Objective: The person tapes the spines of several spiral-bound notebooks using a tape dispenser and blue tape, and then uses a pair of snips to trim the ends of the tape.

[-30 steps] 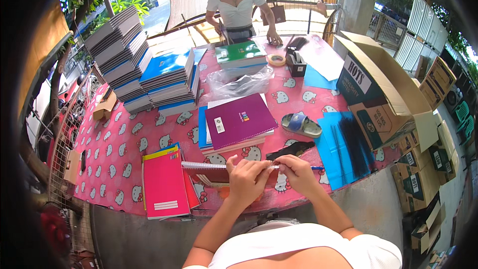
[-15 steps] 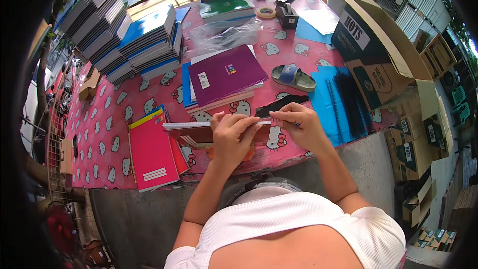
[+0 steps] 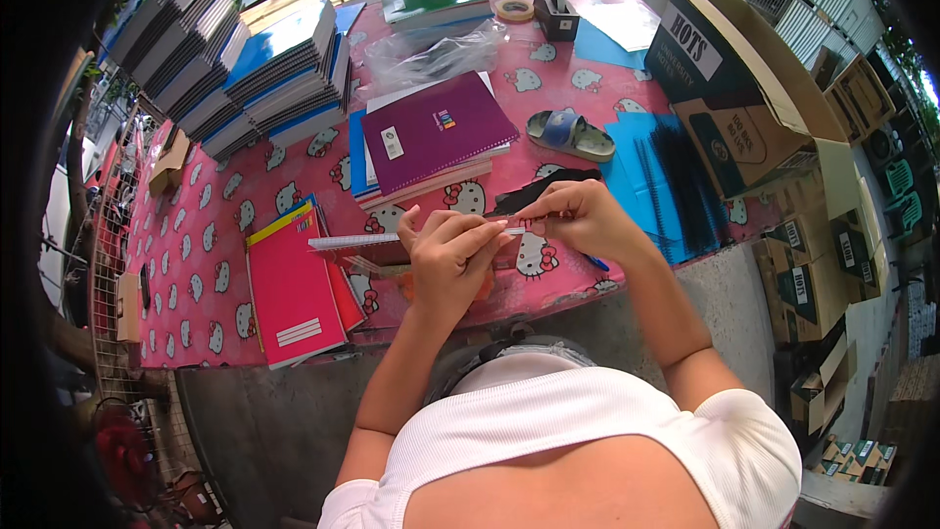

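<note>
My left hand (image 3: pixel 452 257) is closed around an unbound notebook (image 3: pixel 357 244), held on edge above the near side of the table, with white pages up and a reddish-brown cover toward me. At the notebook's right end, my right hand (image 3: pixel 578 217) pinches with thumb and forefinger, close to the left fingertips. What lies in that pinch is too small to make out. A small blue thing (image 3: pixel 595 262) shows just below the right hand. Just beyond it lies a bunch of black binding coils (image 3: pixel 543 190). An orange thing below the notebook is partly hidden by my left hand.
Pink and red notebooks (image 3: pixel 294 284) lie at left, a purple-covered stack (image 3: pixel 441 132) ahead. Tall notebook piles (image 3: pixel 289 69) stand far left. Rightward are a slipper (image 3: pixel 570 134), blue sheets with black coils (image 3: pixel 676 181), a tape dispenser (image 3: pixel 556 18) and a large open carton (image 3: pixel 720 59).
My right hand has shifted slightly left and up along the notebook, fingers still pinched. My left hand keeps its hold, its forefinger raised more. The co-worker's hand at the far edge has left view.
</note>
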Motion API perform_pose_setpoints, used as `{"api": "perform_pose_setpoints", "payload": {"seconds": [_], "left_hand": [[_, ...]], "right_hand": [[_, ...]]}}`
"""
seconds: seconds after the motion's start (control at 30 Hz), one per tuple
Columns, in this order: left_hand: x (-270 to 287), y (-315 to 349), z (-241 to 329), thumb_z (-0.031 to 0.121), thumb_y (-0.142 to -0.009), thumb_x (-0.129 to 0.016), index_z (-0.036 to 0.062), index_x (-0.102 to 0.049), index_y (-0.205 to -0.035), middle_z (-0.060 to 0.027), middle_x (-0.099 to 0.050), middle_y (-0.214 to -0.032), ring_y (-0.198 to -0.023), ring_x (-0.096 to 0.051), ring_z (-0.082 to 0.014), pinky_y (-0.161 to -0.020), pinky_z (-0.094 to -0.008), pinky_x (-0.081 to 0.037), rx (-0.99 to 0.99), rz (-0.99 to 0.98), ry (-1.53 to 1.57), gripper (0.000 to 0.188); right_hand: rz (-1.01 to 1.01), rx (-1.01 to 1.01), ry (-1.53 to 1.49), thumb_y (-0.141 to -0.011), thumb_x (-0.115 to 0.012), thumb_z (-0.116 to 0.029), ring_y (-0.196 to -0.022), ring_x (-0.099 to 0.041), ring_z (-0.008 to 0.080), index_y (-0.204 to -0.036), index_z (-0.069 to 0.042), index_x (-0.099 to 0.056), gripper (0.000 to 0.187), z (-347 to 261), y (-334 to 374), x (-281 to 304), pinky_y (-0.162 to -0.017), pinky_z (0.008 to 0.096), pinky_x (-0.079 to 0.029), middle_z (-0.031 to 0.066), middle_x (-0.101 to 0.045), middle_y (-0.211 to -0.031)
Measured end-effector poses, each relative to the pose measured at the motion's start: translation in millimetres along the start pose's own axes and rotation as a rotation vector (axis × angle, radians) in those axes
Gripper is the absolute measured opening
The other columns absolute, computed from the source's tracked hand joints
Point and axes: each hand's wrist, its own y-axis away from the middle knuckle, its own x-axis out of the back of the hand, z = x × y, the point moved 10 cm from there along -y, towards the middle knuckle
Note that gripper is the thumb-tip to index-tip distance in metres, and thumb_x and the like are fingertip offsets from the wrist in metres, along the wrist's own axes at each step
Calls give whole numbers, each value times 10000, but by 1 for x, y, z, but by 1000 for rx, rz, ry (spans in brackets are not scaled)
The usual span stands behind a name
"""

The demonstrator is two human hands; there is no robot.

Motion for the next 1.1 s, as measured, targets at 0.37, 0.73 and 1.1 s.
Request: {"api": "perform_pose_setpoints", "payload": {"seconds": [0.37,0.73,1.1], "left_hand": [[8,25,15,232,-703,-800,140,-730,-819,25,-676,-812,-770,-607,-145,-968,-410,-267,32,42,-16,164],[10,77,33,181,-687,-798,151,-739,-859,45,-674,-876,-835,-591,-161,-1059,-411,-197,-188,8,-54,185],[14,61,32,205,-734,-771,155,-741,-898,49,-673,-835,-770,-578,-121,-1030,-400,-182,-179,15,-21,174]], "right_hand": [[-83,-11,-83,-716,-715,32,-690,-580,138,-972,-46,-733,268,-10,29,-17,-606,281,-459,87,-648,-800],[-196,-28,-4,-713,-716,73,-736,-611,139,-946,-49,-744,265,-8,50,-40,-618,263,-473,62,-651,-814],[-96,281,302,-682,-693,112,-784,-619,226,-951,-54,-729,318,-40,56,-43,-637,302,-502,93,-619,-804]]}}
